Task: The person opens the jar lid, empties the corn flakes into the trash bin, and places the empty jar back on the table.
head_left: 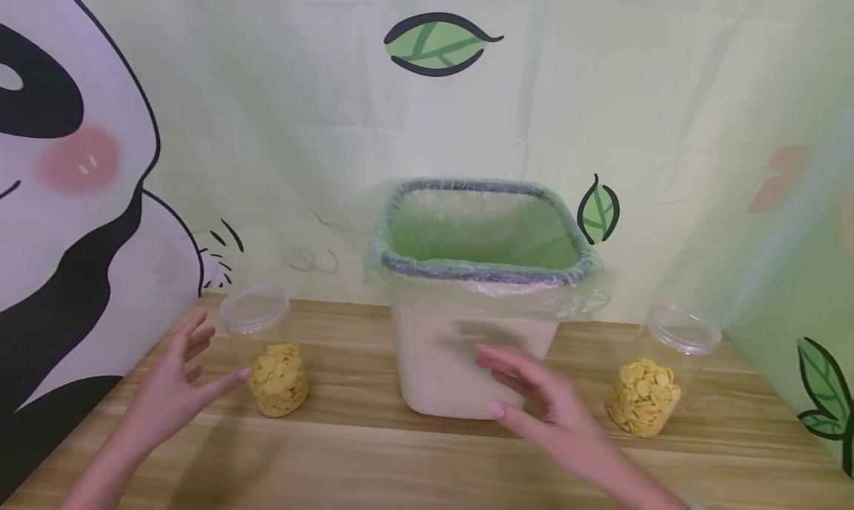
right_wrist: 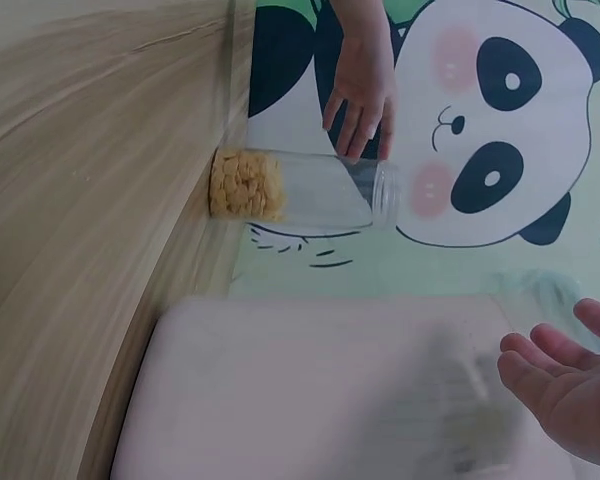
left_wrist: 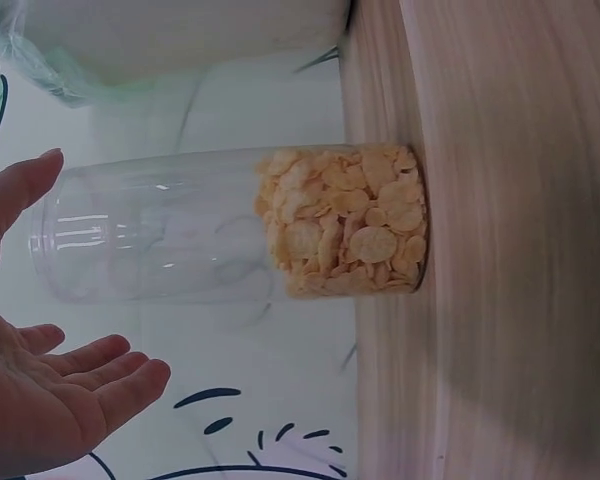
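A clear lidded jar [head_left: 279, 376], partly filled with yellow flakes, stands on the left of the table. My left hand [head_left: 167, 391] is beside it, thumb and fingers spread apart around the jar's near side with nothing held. In the left wrist view the thumb and fingers of that hand [left_wrist: 50, 390] flank the lid end of the jar [left_wrist: 345, 220]. My right hand [head_left: 547, 414] hovers in front of the white bin [head_left: 427, 362], its fingers loosely bent and holding nothing. To its right stands a second jar of flakes [head_left: 643, 395], also lidded.
The bin is lined with a thin translucent bag [head_left: 580, 291] folded over its rim. Behind the wooden table [head_left: 373, 465] hangs a pale green backdrop [head_left: 293, 110] with leaf drawings and a large panda [head_left: 87, 161] at the left.
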Demonstrator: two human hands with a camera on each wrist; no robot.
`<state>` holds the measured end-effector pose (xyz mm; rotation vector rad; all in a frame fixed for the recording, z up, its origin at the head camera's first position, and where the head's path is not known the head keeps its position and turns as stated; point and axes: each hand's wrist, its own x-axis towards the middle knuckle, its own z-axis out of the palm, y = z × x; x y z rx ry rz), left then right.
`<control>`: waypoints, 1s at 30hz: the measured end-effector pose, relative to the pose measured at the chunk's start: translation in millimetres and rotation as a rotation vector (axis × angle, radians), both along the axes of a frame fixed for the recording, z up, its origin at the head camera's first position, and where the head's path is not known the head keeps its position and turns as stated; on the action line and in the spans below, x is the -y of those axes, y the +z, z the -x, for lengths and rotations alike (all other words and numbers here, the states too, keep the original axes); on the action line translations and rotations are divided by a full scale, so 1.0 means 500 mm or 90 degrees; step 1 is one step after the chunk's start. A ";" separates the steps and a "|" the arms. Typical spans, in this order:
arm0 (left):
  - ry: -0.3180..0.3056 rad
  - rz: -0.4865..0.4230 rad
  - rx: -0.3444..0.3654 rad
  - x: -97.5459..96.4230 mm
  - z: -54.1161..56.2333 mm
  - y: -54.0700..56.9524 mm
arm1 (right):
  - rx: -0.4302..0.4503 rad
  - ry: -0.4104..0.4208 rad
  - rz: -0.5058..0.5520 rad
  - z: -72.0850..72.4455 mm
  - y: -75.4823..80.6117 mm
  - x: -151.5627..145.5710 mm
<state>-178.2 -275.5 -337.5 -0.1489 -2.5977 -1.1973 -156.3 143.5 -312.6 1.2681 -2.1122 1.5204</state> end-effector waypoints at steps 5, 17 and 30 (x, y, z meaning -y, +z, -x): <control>-0.007 -0.006 0.027 0.001 0.001 -0.014 | -0.011 0.028 0.007 0.012 0.001 0.037; -0.024 -0.025 0.093 -0.003 0.019 -0.038 | 0.088 0.030 -0.038 0.037 -0.008 0.122; -0.047 -0.048 0.147 -0.006 0.039 -0.059 | 0.159 0.016 -0.109 0.066 -0.002 0.218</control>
